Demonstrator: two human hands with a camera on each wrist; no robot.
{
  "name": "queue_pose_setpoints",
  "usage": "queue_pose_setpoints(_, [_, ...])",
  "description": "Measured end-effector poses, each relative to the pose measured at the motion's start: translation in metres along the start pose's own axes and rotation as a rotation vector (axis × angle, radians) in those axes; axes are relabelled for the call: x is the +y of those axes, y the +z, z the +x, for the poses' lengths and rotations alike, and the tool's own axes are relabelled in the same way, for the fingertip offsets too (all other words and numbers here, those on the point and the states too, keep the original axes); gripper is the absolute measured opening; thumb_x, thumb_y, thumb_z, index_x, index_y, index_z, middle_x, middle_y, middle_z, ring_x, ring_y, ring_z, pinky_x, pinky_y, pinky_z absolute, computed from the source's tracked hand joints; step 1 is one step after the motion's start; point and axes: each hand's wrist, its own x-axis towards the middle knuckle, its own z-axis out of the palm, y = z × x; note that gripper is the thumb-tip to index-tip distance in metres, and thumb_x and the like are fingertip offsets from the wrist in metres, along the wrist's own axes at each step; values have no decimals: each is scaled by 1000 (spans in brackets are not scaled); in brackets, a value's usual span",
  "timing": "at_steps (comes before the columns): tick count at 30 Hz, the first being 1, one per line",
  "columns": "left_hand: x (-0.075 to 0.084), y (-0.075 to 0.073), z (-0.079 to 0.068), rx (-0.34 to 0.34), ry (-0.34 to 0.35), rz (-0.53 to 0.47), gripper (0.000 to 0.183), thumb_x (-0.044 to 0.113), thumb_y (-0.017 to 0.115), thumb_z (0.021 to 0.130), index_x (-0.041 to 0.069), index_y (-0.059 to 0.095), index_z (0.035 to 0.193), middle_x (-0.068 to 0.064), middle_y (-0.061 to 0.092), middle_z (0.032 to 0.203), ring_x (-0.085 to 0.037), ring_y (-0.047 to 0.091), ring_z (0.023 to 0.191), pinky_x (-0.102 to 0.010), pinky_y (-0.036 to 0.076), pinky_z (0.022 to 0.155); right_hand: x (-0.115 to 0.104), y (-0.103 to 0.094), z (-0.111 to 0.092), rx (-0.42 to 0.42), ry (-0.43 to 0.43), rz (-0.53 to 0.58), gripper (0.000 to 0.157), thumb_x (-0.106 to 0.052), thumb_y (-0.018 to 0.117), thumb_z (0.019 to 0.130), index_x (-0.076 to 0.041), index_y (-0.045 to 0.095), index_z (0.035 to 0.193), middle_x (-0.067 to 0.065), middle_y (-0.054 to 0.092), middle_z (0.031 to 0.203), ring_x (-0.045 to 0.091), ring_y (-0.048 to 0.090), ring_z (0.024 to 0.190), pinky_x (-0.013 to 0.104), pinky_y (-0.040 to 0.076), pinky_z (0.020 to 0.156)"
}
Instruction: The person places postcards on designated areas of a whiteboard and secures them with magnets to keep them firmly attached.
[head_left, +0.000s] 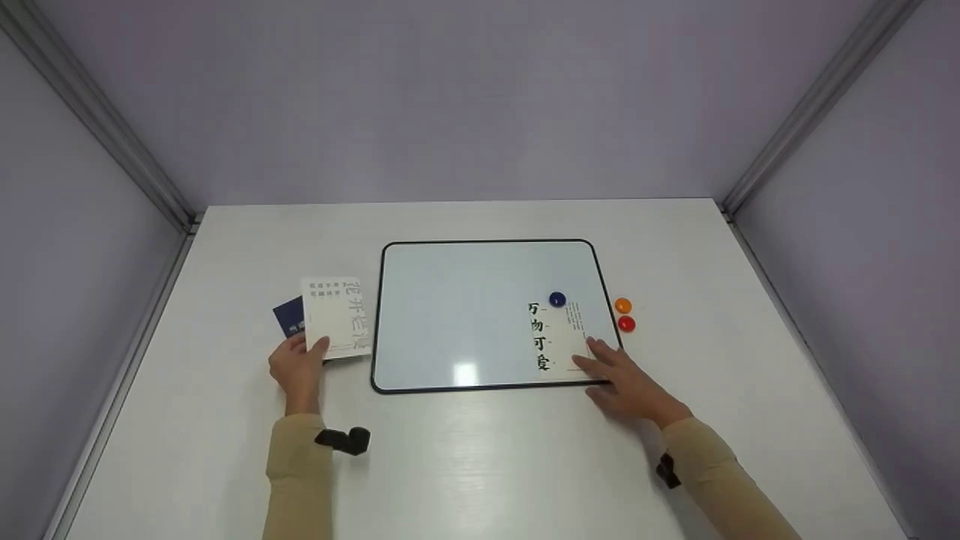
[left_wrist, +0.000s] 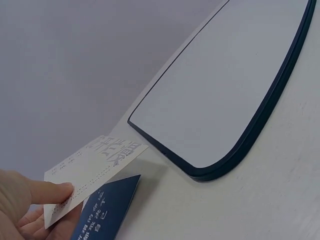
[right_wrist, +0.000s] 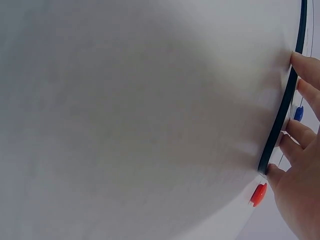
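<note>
My left hand (head_left: pixel 298 367) pinches a white card (head_left: pixel 334 322) with printed characters, thumb on top and fingers beneath. In the left wrist view the card (left_wrist: pixel 90 172) is tilted up off the table, with a dark blue card (left_wrist: pixel 110 207) under it. The whiteboard (head_left: pixel 450 315) with a black frame lies flat in the middle. At its lower right is a cream card (head_left: pixel 559 341) with large black characters, a dark blue round magnet (head_left: pixel 557 299) at its top edge. Spread over this card's right part and the board's corner, my right hand (head_left: pixel 626 382) has its fingers extended.
An orange magnet (head_left: pixel 623 305) and a red magnet (head_left: pixel 626 323) lie on the white table (head_left: pixel 480 465) just right of the board. Grey walls (head_left: pixel 465 105) enclose the table at the back and both sides.
</note>
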Motion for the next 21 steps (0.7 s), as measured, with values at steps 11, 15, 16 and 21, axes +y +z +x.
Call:
queue_pose_setpoints(11, [3,9,-7,-15,49,-13,42,8,65,88,-7,56,126,-28,61,127,-34,63,112,-14,47,70,1,1,1,10,-9,0,56,-25,60,94,-29,40,147,8,21,163,35,18,151,59,20,121])
queue_pose_setpoints(15, [6,11,-11,-45,50,-3,46,8,65,89,-8,53,130,-28,58,131,-37,60,120,-35,51,92,1,2,2,11,-15,1,55,-24,59,95,-27,41,147,8,21,163,36,18,151,60,19,121])
queue_pose_setpoints(16, [6,12,-11,-51,54,-4,46,8,64,89,-8,53,130,-29,58,131,-38,59,121,-38,50,94,1,2,1,10,-12,0,55,-24,59,95,-27,41,147,8,21,163,35,18,151,59,18,121])
queue_pose_setpoints(21, [8,17,-16,-76,97,40,45,11,66,88,-8,55,128,-30,61,126,-38,62,116,-30,53,85,0,0,1,-4,-5,-12,56,-26,59,95,-28,39,148,6,20,164,34,18,152,56,15,123])
